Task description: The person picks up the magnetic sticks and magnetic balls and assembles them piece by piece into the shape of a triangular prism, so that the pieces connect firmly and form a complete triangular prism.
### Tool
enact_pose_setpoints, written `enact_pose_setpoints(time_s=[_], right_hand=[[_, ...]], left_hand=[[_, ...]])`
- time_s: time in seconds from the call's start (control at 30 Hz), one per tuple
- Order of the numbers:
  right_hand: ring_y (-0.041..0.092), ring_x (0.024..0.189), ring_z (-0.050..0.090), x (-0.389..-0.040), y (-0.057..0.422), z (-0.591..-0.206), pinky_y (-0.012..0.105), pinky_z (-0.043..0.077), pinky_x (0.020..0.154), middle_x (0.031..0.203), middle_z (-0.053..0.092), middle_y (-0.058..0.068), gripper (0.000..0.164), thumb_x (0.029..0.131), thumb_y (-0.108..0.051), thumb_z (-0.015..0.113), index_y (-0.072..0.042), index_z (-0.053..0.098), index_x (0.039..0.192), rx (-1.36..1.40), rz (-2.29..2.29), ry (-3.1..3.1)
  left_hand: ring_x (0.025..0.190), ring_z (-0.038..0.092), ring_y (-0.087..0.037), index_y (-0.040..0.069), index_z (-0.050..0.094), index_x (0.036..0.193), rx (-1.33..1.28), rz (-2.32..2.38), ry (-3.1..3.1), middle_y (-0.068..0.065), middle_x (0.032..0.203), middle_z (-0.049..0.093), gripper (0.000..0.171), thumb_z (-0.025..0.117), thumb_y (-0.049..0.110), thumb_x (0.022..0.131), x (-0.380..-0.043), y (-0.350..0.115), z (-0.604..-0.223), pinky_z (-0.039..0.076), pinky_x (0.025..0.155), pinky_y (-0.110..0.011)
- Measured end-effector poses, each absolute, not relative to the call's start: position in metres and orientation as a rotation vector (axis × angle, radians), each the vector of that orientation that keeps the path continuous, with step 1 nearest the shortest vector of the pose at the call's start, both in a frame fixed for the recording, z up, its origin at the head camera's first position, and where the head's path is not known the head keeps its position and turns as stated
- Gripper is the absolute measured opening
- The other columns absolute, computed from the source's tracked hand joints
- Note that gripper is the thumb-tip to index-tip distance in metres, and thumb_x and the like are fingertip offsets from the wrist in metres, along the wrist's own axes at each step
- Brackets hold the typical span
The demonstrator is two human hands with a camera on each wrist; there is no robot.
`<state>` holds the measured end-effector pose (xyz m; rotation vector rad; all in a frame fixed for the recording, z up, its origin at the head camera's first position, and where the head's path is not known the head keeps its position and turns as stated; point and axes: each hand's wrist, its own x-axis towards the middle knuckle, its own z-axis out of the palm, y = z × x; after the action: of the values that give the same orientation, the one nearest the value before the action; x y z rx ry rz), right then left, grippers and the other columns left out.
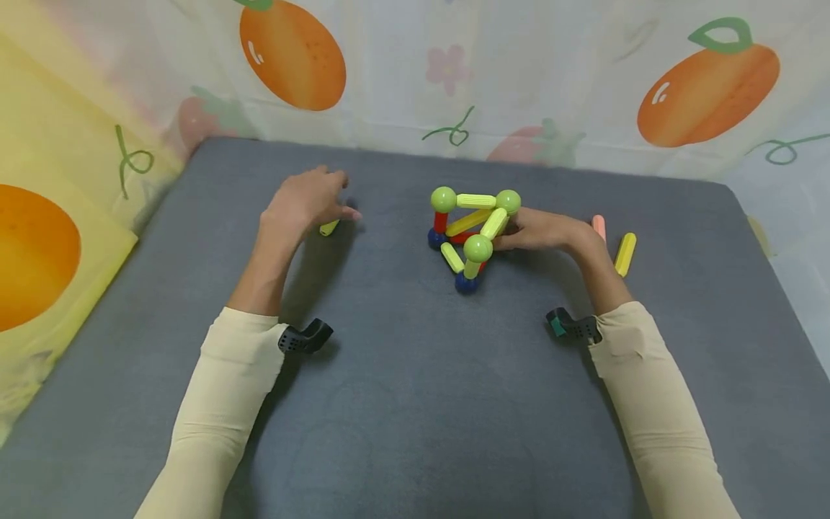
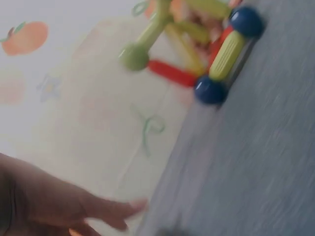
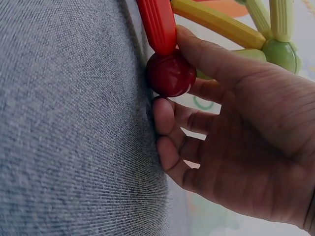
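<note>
A structure of magnetic sticks and balls stands on the table, with light green balls (image 1: 478,249) on top and dark blue balls (image 1: 466,282) at the base. Yellow, light green and red sticks join them. My right hand (image 1: 541,229) holds its right side; in the right wrist view the thumb and fingers close around a dark red ball (image 3: 171,74) and the end of a red stick (image 3: 158,24). My left hand (image 1: 306,198) hovers at the left with fingers loosely bent, over a yellow-green stick (image 1: 329,228) partly hidden beneath it. No object shows in its fingers.
Right of the right wrist lie a pink stick (image 1: 599,226) and a yellow stick (image 1: 625,254). A fruit-patterned curtain (image 1: 389,79) hangs behind the grey table (image 1: 402,404). Each forearm wears a black wrist mount (image 1: 306,336) at the cuff.
</note>
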<state>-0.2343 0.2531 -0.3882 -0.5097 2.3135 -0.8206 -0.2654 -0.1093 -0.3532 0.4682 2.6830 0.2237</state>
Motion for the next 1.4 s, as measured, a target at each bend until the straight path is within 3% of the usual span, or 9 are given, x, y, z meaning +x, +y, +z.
enact_pose_setpoints(time_s=[0.07, 0.17, 0.33, 0.47, 0.6, 0.7, 1.07, 1.4], right_hand=[[0.013, 0.068, 0.031, -0.234, 0.254, -0.388, 0.03, 0.032, 0.069, 0.077, 0.036, -0.001, 0.015, 0.105, -0.018, 0.062, -0.004, 0.062, 0.109, -0.503, -0.815, 2.32], [0.012, 0.066, 0.03, -0.233, 0.255, -0.388, 0.029, 0.032, 0.067, 0.074, 0.034, -0.001, 0.015, 0.105, -0.019, 0.062, -0.004, 0.063, 0.107, -0.493, -0.803, 2.325], [0.012, 0.065, 0.029, -0.232, 0.258, -0.39, 0.029, 0.032, 0.067, 0.073, 0.033, -0.002, 0.014, 0.105, -0.019, 0.062, -0.005, 0.061, 0.105, -0.493, -0.806, 2.323], [0.012, 0.065, 0.03, -0.232, 0.26, -0.389, 0.029, 0.032, 0.066, 0.073, 0.033, -0.002, 0.015, 0.105, -0.02, 0.064, -0.005, 0.061, 0.104, -0.486, -0.815, 2.33], [0.012, 0.063, 0.029, -0.232, 0.26, -0.389, 0.029, 0.032, 0.064, 0.071, 0.033, -0.002, 0.015, 0.105, -0.02, 0.064, -0.006, 0.061, 0.103, -0.491, -0.815, 2.327], [0.012, 0.066, 0.031, -0.234, 0.259, -0.39, 0.029, 0.034, 0.068, 0.075, 0.035, -0.001, 0.015, 0.106, -0.018, 0.062, -0.005, 0.062, 0.111, -0.526, -0.845, 2.302], [0.015, 0.079, 0.04, -0.242, 0.254, -0.392, 0.03, 0.038, 0.079, 0.089, 0.046, 0.003, 0.022, 0.107, -0.011, 0.058, -0.001, 0.057, 0.128, -0.595, -0.921, 2.224], [0.012, 0.073, 0.037, -0.241, 0.255, -0.393, 0.029, 0.037, 0.075, 0.084, 0.044, 0.002, 0.021, 0.108, -0.012, 0.058, -0.001, 0.057, 0.125, -0.588, -0.923, 2.219]], left_hand=[[0.125, 0.056, -0.039, 0.003, 0.05, 0.145, 0.386, 0.17, 2.626, -0.022, 0.141, 0.057, 0.059, 0.07, 0.038, 0.101, -0.266, -0.121, -0.352, 0.046, 0.105, -0.06], [0.104, 0.057, -0.031, 0.002, 0.054, 0.129, 0.416, 0.192, 2.565, -0.016, 0.117, 0.061, 0.041, 0.071, 0.027, 0.101, -0.269, -0.127, -0.358, 0.047, 0.091, -0.05], [0.096, 0.059, -0.025, 0.005, 0.062, 0.114, 0.743, 0.321, 2.607, -0.01, 0.102, 0.063, 0.024, 0.076, 0.013, 0.096, -0.268, -0.116, -0.357, 0.047, 0.086, -0.041], [0.105, 0.066, -0.024, 0.012, 0.074, 0.119, 1.221, 0.575, 2.6, -0.007, 0.111, 0.076, 0.03, 0.083, 0.015, 0.091, -0.254, -0.089, -0.337, 0.05, 0.097, -0.043], [0.111, 0.061, -0.024, 0.019, 0.077, 0.123, 1.69, 0.604, 2.559, -0.002, 0.119, 0.075, 0.032, 0.082, 0.016, 0.092, -0.234, -0.057, -0.329, 0.045, 0.104, -0.047], [0.11, 0.059, -0.025, 0.022, 0.078, 0.119, 1.882, 0.518, 2.603, -0.001, 0.116, 0.072, 0.027, 0.079, 0.011, 0.094, -0.226, -0.041, -0.337, 0.043, 0.103, -0.047], [0.11, 0.063, -0.024, 0.016, 0.079, 0.113, 2.042, 0.502, 2.796, -0.001, 0.112, 0.075, 0.017, 0.076, 0.013, 0.097, -0.223, -0.028, -0.355, 0.043, 0.104, -0.045], [0.114, 0.062, -0.023, 0.017, 0.079, 0.115, 1.976, 0.561, 2.775, 0.0, 0.115, 0.076, 0.02, 0.079, 0.016, 0.094, -0.226, -0.026, -0.362, 0.04, 0.109, -0.048]])
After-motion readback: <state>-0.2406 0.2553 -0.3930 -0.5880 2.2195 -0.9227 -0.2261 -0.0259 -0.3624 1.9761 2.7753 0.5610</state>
